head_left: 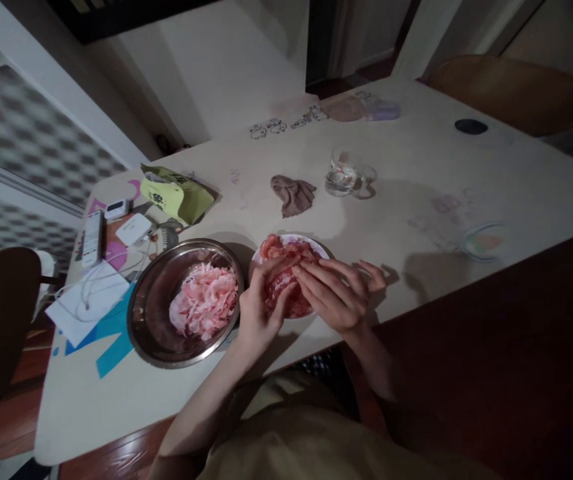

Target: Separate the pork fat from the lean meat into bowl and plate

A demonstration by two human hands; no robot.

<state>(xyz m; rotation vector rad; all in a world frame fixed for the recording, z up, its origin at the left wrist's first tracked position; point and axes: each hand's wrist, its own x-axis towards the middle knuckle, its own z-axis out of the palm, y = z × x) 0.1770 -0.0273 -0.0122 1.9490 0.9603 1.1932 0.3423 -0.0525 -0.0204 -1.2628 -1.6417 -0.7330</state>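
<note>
A plate (320, 247) of raw red meat (286, 293) sits near the table's front edge, with both hands over it. My left hand (260, 300) reaches in from the left, its fingers curled and thumb bent around a piece of meat. On the other side, my right hand (339, 293) pinches at the meat with thumb and forefinger, while its outer fingers stick out to the right. The fingertips of the two hands meet over the plate and partly hide what they grip. Just left of my left hand stands a metal bowl (151, 333) holding a pile of pale pink meat slices (206, 300).
Beyond the plate lie a crumpled brown cloth (293, 195) and a glass mug (342, 175). A yellow-green bag (179, 197) stands behind the bowl. At the table's left are a remote (93, 239), a white charger (135, 230), a cable and papers (89, 300).
</note>
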